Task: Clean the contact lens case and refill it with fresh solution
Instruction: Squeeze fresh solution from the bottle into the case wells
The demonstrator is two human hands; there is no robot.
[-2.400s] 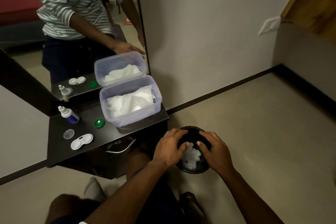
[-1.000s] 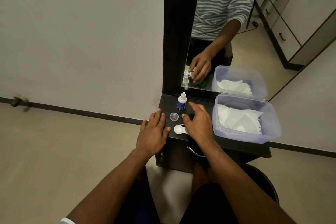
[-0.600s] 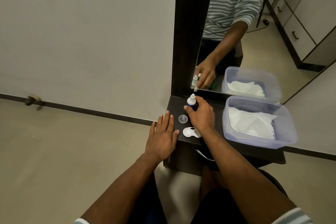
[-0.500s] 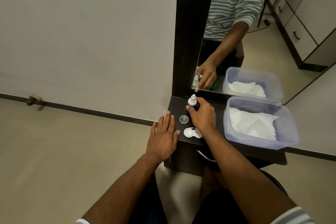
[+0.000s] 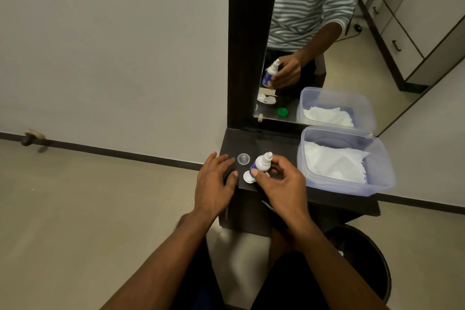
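My right hand [image 5: 279, 184] grips a small white solution bottle [image 5: 261, 162] with a blue label, lifted off the dark shelf [image 5: 271, 141] and tilted, nozzle up and to the right. Just below the bottle lies the white contact lens case [image 5: 247, 177], mostly hidden by my thumb and the bottle. A clear round cap [image 5: 243, 159] lies beside it on the shelf. My left hand [image 5: 214, 181] rests flat on the shelf's left front corner, fingers straight.
A clear plastic tub [image 5: 377, 178] holding white tissues fills the shelf's right side. A mirror [image 5: 327, 33] stands behind the shelf and reflects a green cap [image 5: 282, 112]. A black bin [image 5: 370, 267] stands on the floor at lower right.
My right hand closed round the bottle at the back of the shelf, lifted it and brought it forward over the lens case. My left hand has stayed on the shelf corner.
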